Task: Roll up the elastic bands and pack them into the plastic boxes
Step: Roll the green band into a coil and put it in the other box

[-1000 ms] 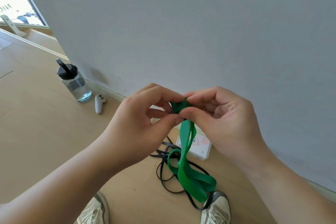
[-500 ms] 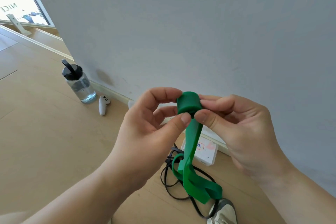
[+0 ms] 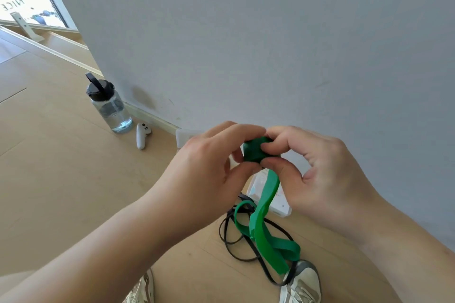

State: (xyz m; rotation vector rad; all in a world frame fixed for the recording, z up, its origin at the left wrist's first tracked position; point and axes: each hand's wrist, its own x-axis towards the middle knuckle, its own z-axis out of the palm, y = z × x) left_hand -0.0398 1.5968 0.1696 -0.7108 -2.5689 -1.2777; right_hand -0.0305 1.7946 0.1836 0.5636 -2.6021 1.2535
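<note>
Head view: both hands are raised in front of the wall [image 3: 270, 44], above the box [image 3: 280, 206]. The left hand [image 3: 209, 174] and the right hand [image 3: 327, 174] pinch the rolled end of the green band [image 3: 253, 152] between curled fingers [image 3: 246, 130] and thumbs, with the roll held tight between them. Its loose tail hangs down past the front of the box and ends in a folded heap on the floor [image 3: 61, 179], nearer me than the box, by a shoe [image 3: 305, 283]. A thin black band [image 3: 222, 233] lies looped under that tail, beside the box. Well left of the box a bottle [image 3: 110, 108] stands by the wall, with a white controller [image 3: 142, 135] just beside it.
</note>
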